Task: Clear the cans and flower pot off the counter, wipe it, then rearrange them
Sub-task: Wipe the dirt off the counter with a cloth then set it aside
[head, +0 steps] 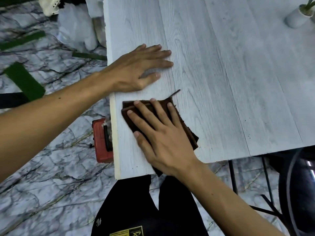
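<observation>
Since no cans show on the visible part of the tabletop (230, 82), I judge that the clearing is mostly done and that the wiping is the step in hand. The right hand (163, 133) lies flat on a folded brown cloth (127, 106) near the front left corner. Its fingers (144, 113) are straight and spread, pressing the cloth down and not curled round it. The left hand (141, 68) rests at about eleven o'clock from the cloth, just beside it, palm down on the bare surface. Its fingers are straight too and hold nothing.

The flower pot (296, 17) stands on the tabletop at about two o'clock from the cloth, well apart, so it is moved aside at most and not taken off. The rest of the wiping and the whole rearranging are left, as far as I can judge.

The pot is cut off by the upper right edge, so its plant is hardly seen. A red object (100, 140) at nine o'clock from the right hand is half hidden under the tabletop edge, and I cannot tell what it is. Pale shapes (76, 28) on the floor at eleven o'clock are too blurred to name.
</observation>
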Tool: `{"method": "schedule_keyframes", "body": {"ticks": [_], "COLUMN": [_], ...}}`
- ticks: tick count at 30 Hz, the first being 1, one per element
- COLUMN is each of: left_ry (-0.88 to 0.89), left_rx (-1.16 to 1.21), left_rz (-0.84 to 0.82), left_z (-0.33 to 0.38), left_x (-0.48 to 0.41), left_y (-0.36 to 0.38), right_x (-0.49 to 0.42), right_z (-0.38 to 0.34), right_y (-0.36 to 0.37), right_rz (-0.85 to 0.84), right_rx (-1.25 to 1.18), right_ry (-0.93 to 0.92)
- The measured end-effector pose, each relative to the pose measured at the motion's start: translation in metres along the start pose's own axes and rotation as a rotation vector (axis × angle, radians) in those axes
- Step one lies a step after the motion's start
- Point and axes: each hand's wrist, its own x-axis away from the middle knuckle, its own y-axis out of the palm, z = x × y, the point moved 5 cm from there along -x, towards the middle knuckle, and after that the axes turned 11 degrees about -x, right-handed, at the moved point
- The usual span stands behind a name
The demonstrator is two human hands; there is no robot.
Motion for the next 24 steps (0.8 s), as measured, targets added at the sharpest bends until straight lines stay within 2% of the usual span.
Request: {"method": "schedule_keyframes", "body": {"ticks": [5, 9, 13, 20, 24], "left_ry": [-0.018, -0.013, -0.011, -0.018, -0.033], "left_rx": [0.001, -0.009, -0.019, 0.0, 0.014], "left_rz": [0.006, 0.02, 0.021, 0.018, 0.004], "left_z": [0.001, 0.003, 0.003, 0.004, 0.005], "left_x": [0.001, 0.001, 0.002, 0.0, -0.003], "left_y": [0.002, 0.002, 0.002, 0.001, 0.0], "right_x": [0.027, 0.061, 0.088, 0.074, 0.032], "right_z": [-0.015, -0.003, 0.032, 0.091, 0.109], "right_y": [0.006, 0.002, -0.017, -0.052, -0.06], "right_rz": [-0.051, -0.024, 0.072, 0.267, 0.268], "right_rx": [-0.036, -0.021, -0.041, -0.073, -0.078], "right_ry": [-0.144, -0.125, 0.043, 0.497, 0.538]}}
